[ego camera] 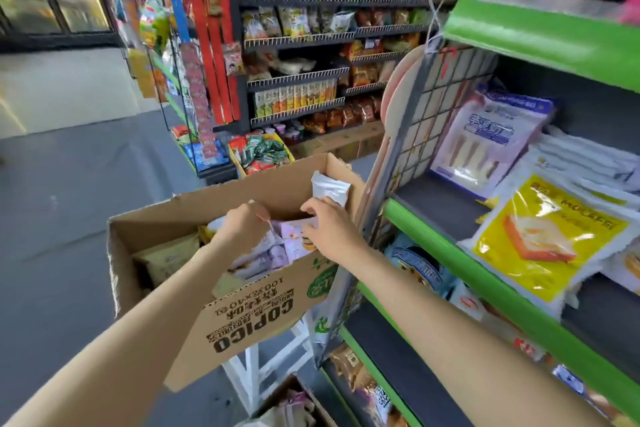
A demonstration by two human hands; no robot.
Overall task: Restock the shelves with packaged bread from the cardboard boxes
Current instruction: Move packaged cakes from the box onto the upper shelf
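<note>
The green shelves (540, 319) on the right are the biggest thing here. They already hold bread: a yellow bag (540, 239) lies at the front edge and a pale purple bag (491, 139) leans at the back. There is bare dark shelf between them, so new bread could go there.

Next is the cardboard box (249, 315). It sits high up on a white stand (252, 367), just beside the shelves, and one flap hangs down in front. If the hands tug hard, I think the box could tip or slide off.

Inside the box are soft purple packs of bread (273, 250), packed close together. A white pack (329, 187) sticks up in the far corner. Pulling one pack out could drag others with it and drop them on the floor.

The left hand (242, 222) is curled down onto the purple packs. The right hand (329, 229) pinches a pack near the box wall. Squeezing too hard could squash the bread.
</note>
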